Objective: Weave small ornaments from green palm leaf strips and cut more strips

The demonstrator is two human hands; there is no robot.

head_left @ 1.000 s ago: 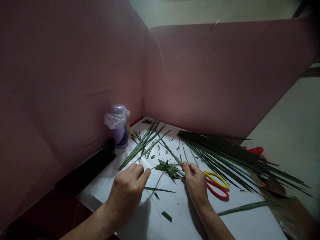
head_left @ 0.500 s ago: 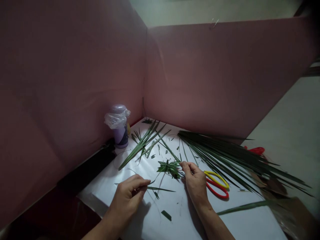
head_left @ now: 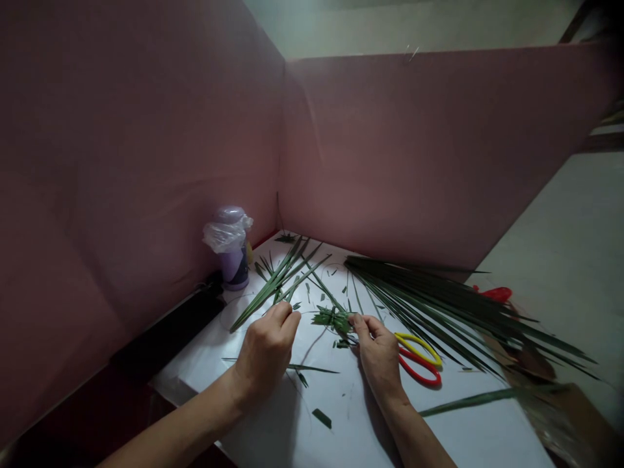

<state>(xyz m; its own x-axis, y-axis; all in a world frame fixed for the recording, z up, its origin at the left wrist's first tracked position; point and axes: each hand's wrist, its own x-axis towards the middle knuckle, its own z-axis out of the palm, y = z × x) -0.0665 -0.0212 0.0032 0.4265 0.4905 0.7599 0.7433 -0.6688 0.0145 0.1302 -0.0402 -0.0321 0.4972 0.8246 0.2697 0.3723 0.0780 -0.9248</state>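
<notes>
A small woven piece of green leaf strips (head_left: 334, 320) lies on white paper (head_left: 370, 416). My right hand (head_left: 377, 354) pinches its right end with fingers closed. My left hand (head_left: 267, 351) is closed too, its fingertips pinched together just left of the piece, holding a thin strip that runs toward it. A loose leaf strip (head_left: 292, 368) lies on the paper under my left hand.
Scissors with one yellow and one red handle (head_left: 418, 359) lie right of my right hand. A long bundle of dark palm leaves (head_left: 439, 302) fans out at the right. Cut green strips (head_left: 280, 279) and a purple bottle with plastic wrap (head_left: 233, 250) stand near pink partition walls (head_left: 146, 162).
My left hand dropped toward me, then rose forward again with its fingers pinched on a thin strip. The woven leaf piece shifted slightly up and away. My right hand barely moved.
</notes>
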